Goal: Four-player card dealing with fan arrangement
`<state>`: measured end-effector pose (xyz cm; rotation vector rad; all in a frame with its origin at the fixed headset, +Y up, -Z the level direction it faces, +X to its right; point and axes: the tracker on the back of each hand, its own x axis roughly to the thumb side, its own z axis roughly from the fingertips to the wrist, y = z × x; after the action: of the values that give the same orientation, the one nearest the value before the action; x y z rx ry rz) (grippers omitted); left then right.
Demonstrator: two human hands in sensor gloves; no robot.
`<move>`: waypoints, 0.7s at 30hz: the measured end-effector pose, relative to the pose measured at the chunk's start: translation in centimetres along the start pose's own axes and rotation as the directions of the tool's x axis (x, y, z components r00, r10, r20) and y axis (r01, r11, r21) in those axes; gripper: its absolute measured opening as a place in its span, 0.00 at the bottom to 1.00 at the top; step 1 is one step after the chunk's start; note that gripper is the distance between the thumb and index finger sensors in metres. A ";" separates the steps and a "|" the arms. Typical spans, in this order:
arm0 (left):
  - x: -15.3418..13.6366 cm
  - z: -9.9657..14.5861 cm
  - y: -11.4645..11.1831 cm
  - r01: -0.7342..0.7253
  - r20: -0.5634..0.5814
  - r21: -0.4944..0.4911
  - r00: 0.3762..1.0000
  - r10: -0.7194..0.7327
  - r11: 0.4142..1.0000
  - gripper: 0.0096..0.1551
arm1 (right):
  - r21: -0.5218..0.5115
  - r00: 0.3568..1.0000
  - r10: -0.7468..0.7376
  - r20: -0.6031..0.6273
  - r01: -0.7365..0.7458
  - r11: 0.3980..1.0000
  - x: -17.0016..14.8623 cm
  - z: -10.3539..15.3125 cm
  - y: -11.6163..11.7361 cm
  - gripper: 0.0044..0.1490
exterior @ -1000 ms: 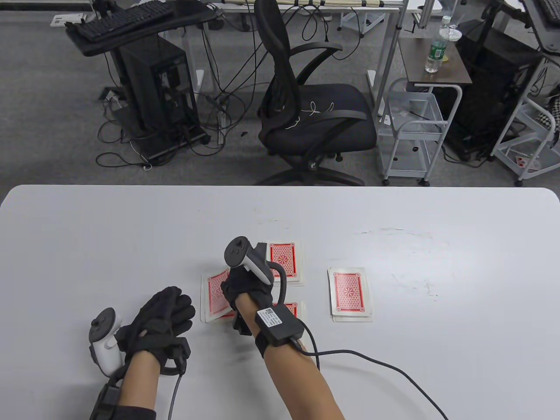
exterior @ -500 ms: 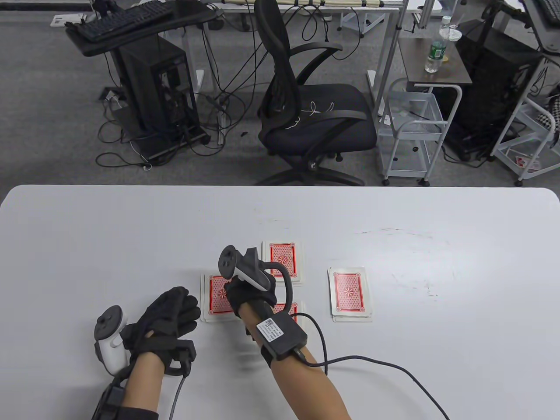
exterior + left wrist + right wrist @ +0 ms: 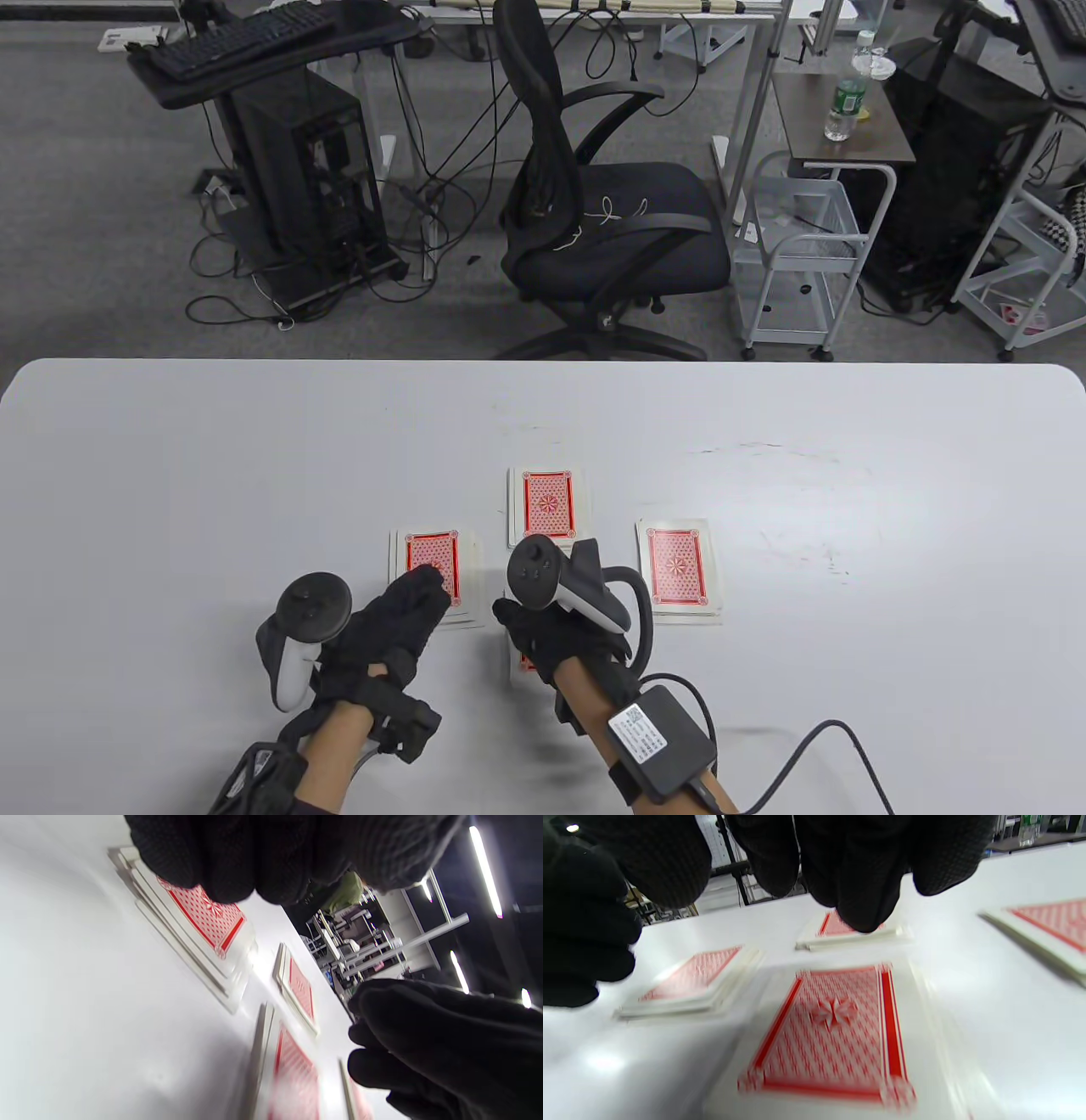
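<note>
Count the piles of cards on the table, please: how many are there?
4. The left pile lies under the left hand, the far pile sits mid-table, the right pile lies apart, and the near pile is mostly hidden beneath the right hand.

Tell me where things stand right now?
Left hand rests on left pile. Right hand hangs over near pile, holding nothing. Four piles, nothing blocking.

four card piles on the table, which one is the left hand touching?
The leftmost pile: the left hand rests its fingers on its near edge. The far pile and rightmost pile lie untouched; the right hand covers the nearest pile.
</note>
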<state>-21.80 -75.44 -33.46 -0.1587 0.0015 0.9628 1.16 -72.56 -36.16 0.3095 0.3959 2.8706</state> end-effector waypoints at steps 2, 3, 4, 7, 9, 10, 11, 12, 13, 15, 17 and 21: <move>0.6 0.1 -0.6 0.079 0.029 -0.010 0.996 -0.079 0.997 0.35 | 0.022 1.000 0.004 -0.025 -0.003 1.000 -0.2 0.2 1.1 0.50; 0.8 0.1 -1.0 0.121 0.043 -0.022 0.992 -0.120 0.992 0.36 | 0.033 0.998 0.022 -0.054 -0.020 0.999 -0.2 0.2 1.6 0.51; 0.9 0.1 -1.2 0.151 0.052 -0.031 0.987 -0.149 0.988 0.37 | 0.056 0.996 0.042 -0.080 -0.038 0.998 -0.2 0.2 1.9 0.54; 1.0 0.1 -2.0 0.228 0.060 -0.051 0.972 -0.225 0.972 0.39 | 0.087 0.984 0.135 -0.113 -0.126 0.988 0.0 0.0 2.7 0.62; 0.9 0.1 -2.4 0.259 0.059 -0.062 0.965 -0.256 0.964 0.39 | 0.156 0.983 0.130 -0.130 -0.109 0.982 -0.1 -0.3 3.3 0.66; 0.9 0.1 -2.5 0.269 0.057 -0.061 0.962 -0.265 0.961 0.39 | 0.186 0.983 0.126 -0.130 -0.100 0.978 -0.2 -0.6 3.9 0.67; 0.9 0.1 -2.5 0.273 0.056 -0.061 0.961 -0.270 0.960 0.39 | 0.207 0.982 0.129 -0.136 -0.099 0.973 -0.3 -0.8 4.3 0.68; 0.9 0.1 -2.6 0.277 0.057 -0.064 0.960 -0.274 0.959 0.39 | 0.242 0.978 0.154 -0.143 -0.117 0.963 -0.4 -1.0 4.9 0.69; 0.9 0.1 -2.7 0.277 0.057 -0.067 0.960 -0.274 0.958 0.39 | 0.266 0.974 0.179 -0.136 -0.138 0.954 -0.3 -1.1 5.3 0.70; 0.9 0.1 -2.7 0.273 0.060 -0.070 0.961 -0.269 0.960 0.39 | 0.241 0.966 0.228 -0.120 -0.194 0.951 0.1 -1.0 5.7 0.69; 1.0 0.2 -2.6 0.277 0.062 -0.059 0.960 -0.273 0.959 0.39 | 0.292 0.977 0.171 -0.125 -0.128 0.948 0.0 -1.1 5.7 0.68; 0.9 0.2 -2.5 0.274 0.060 -0.052 0.961 -0.271 0.960 0.38 | 0.339 0.986 0.079 -0.147 -0.025 0.941 -0.2 -1.5 5.3 0.65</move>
<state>-19.20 -76.07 -33.03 -0.1834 -0.0955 0.6910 -0.01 -77.98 -36.02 0.1472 0.9264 2.8790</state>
